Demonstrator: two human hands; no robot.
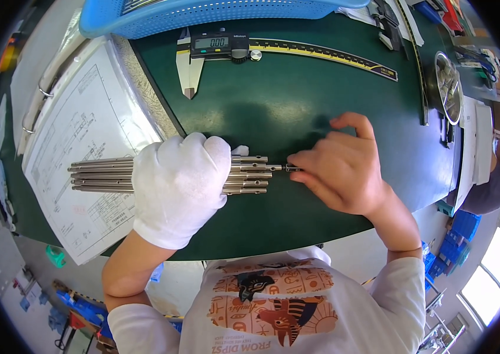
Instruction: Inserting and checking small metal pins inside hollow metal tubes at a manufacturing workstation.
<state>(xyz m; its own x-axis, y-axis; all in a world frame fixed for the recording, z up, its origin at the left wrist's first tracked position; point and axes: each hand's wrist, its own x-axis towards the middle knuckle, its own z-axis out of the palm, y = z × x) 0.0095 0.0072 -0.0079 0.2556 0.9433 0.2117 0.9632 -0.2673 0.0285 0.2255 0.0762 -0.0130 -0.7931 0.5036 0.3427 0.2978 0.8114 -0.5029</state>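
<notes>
My left hand (180, 183), in a white glove, is wrapped round a bundle of slim metal rods (102, 176). The rods lie side by side, sticking out on both sides of the fist, and small holes show near their ends. One rod reaches a little farther right than the others. At its tip, my bare right hand (344, 168) pinches a small dark and silvery piece (292, 168) between thumb and forefinger. That piece is in line with the rod's end; whether it goes inside cannot be made out. My right little finger is raised.
Beyond my hands, a digital caliper (220, 46) lies on the green table (297, 230). A blue basket (226, 19) stands at the far edge. An open binder with drawings (93, 159) lies left, partly under the rods. At right are a metal bowl (449, 88) and another person (489, 183).
</notes>
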